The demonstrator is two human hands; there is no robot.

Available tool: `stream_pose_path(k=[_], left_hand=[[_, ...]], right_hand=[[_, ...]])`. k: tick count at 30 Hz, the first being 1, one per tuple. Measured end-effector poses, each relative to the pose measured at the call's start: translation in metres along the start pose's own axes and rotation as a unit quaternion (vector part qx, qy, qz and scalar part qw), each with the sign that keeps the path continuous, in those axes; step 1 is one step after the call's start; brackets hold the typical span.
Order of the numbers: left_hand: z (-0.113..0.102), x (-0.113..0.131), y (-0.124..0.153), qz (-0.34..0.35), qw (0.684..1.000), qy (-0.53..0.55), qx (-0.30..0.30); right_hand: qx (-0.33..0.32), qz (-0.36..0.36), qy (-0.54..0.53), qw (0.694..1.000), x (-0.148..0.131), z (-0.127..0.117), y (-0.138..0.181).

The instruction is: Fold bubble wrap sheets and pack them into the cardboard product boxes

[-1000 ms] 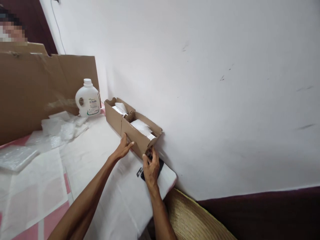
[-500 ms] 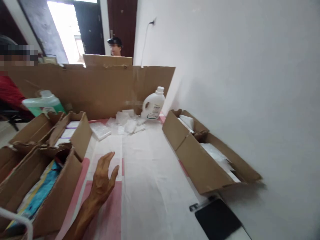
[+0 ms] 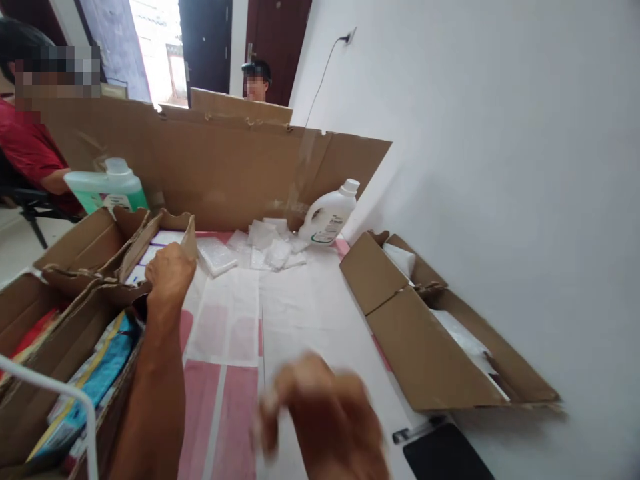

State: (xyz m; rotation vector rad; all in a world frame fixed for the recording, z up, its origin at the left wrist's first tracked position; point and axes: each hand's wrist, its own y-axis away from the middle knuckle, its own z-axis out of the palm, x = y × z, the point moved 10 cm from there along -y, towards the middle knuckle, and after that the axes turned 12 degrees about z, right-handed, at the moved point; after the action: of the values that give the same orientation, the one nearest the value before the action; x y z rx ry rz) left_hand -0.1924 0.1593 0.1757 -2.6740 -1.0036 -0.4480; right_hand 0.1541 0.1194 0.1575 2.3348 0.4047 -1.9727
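Observation:
My left hand (image 3: pixel 171 268) reaches into the narrow cardboard box at the left, over a row of white packs with purple edges (image 3: pixel 150 255). Its fingers are curled down and their tips are hidden, so what they hold, if anything, cannot be seen. Low in the middle, my right hand (image 3: pixel 325 413) is raised over the white table cover (image 3: pixel 300 313). Motion blurs it, but the fingers are bent and apart, with nothing seen in them. Nearest my left forearm, a blue and yellow packet (image 3: pixel 103 370) lies in another cardboard compartment.
A white jug (image 3: pixel 330 217) and several clear plastic packs (image 3: pixel 273 250) are at the back, before a cardboard screen (image 3: pixel 225 160). A green-liquid bottle (image 3: pixel 107 190) is at left. Cardboard boxes (image 3: pixel 400 320) and a black flat pad (image 3: pixel 445 453) line the right. Two people sit beyond.
My left hand has moved forward into the box of white packs, its fingers now curled. My right hand has come into view at the bottom. The view has shifted slightly left.

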Motion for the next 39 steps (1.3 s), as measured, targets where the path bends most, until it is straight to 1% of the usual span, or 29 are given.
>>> stream_pose_path(k=[1, 2, 3, 4, 5, 6, 7, 8, 9, 11, 14, 16, 17, 18, 19, 21, 22, 23, 25, 28, 29, 31, 34, 35, 37, 39], left_hand=[[0.002, -0.004, -0.005, -0.004, 1.000, -0.006, -0.013], [0.004, -0.007, -0.009, -0.009, 1.000, -0.013, -0.021], [0.005, -0.009, -0.012, -0.013, 0.999, -0.022, -0.023], [0.006, -0.010, -0.013, -0.015, 0.999, -0.033, -0.022], [0.006, -0.010, -0.013, -0.013, 0.999, -0.042, -0.019], [0.006, -0.009, -0.012, -0.010, 0.998, -0.052, -0.015], [0.006, -0.007, -0.011, -0.006, 0.998, -0.063, -0.011], [0.006, -0.004, -0.009, -0.001, 0.997, -0.072, -0.008], [0.006, -0.001, -0.007, 0.005, 0.997, -0.081, -0.007], [0.007, 0.010, -0.002, 0.025, 0.995, -0.094, -0.010], [0.008, 0.031, 0.010, 0.063, 0.992, -0.106, -0.021], [0.008, 0.043, 0.022, 0.082, 0.990, -0.109, -0.023], [0.010, 0.049, 0.029, 0.106, 0.988, -0.106, -0.024], [0.013, 0.057, 0.038, 0.145, 0.984, -0.100, -0.026], [0.018, 0.066, 0.049, 0.201, 0.975, -0.089, -0.031], [0.030, 0.080, 0.079, 0.327, 0.942, -0.059, -0.036], [0.034, 0.082, 0.097, 0.381, 0.923, -0.043, -0.035], [0.037, 0.080, 0.113, 0.422, 0.906, -0.025, -0.030], [0.040, 0.074, 0.145, 0.486, 0.873, 0.008, -0.028], [0.033, 0.065, 0.185, 0.559, 0.827, 0.048, -0.025], [0.030, 0.064, 0.195, 0.576, 0.815, 0.056, -0.024], [0.023, 0.061, 0.206, 0.579, 0.813, 0.066, -0.017], [0.019, 0.059, 0.209, 0.562, 0.825, 0.062, -0.002], [0.020, 0.060, 0.210, 0.566, 0.822, 0.054, 0.004], [0.022, 0.062, 0.213, 0.589, 0.807, 0.040, 0.014], [0.022, 0.060, 0.213, 0.594, 0.803, 0.033, 0.028]], right_hand=[[-0.026, -0.008, 0.006, 1.000, 0.013, 0.016, -0.032], [-0.077, -0.017, 0.028, 0.996, 0.028, 0.037, -0.065], [-0.092, -0.028, 0.059, 0.994, 0.045, 0.050, -0.098], [-0.071, -0.040, 0.113, 0.990, 0.063, 0.056, -0.132], [-0.047, -0.044, 0.196, 0.979, 0.083, 0.061, -0.163], [-0.026, -0.035, 0.288, 0.957, 0.104, 0.064, -0.190], [-0.015, -0.020, 0.356, 0.934, 0.124, 0.067, -0.213], [-0.011, -0.012, 0.380, 0.925, 0.139, 0.069, -0.232], [-0.012, -0.003, 0.399, 0.917, 0.151, 0.071, -0.246], [-0.021, 0.004, 0.399, 0.917, 0.165, 0.075, -0.267], [-0.028, 0.008, 0.394, 0.919, 0.173, 0.077, -0.286], [-0.025, 0.011, 0.381, 0.924, 0.174, 0.073, -0.295], [-0.022, 0.013, 0.372, 0.928, 0.174, 0.070, -0.299], [-0.018, 0.014, 0.360, 0.933, 0.175, 0.066, -0.302], [-0.013, 0.014, 0.347, 0.938, 0.175, 0.062, -0.305], [-0.003, 0.016, 0.315, 0.949, 0.174, 0.049, -0.308], [0.002, 0.017, 0.295, 0.955, 0.174, 0.041, -0.308], [0.008, 0.020, 0.273, 0.962, 0.174, 0.033, -0.308], [0.017, 0.027, 0.224, 0.974, 0.172, 0.016, -0.305], [0.020, 0.036, 0.144, 0.989, 0.168, -0.004, -0.298], [0.021, 0.040, 0.117, 0.992, 0.165, -0.008, -0.297], [0.025, 0.049, 0.061, 0.997, 0.158, -0.015, -0.296], [0.058, 0.065, -0.025, 0.996, 0.143, -0.025, -0.300], [0.075, 0.069, -0.052, 0.993, 0.137, -0.029, -0.302], [0.106, 0.073, -0.098, 0.987, 0.125, -0.036, -0.304], [0.125, 0.076, -0.128, 0.981, 0.113, -0.044, -0.304]])
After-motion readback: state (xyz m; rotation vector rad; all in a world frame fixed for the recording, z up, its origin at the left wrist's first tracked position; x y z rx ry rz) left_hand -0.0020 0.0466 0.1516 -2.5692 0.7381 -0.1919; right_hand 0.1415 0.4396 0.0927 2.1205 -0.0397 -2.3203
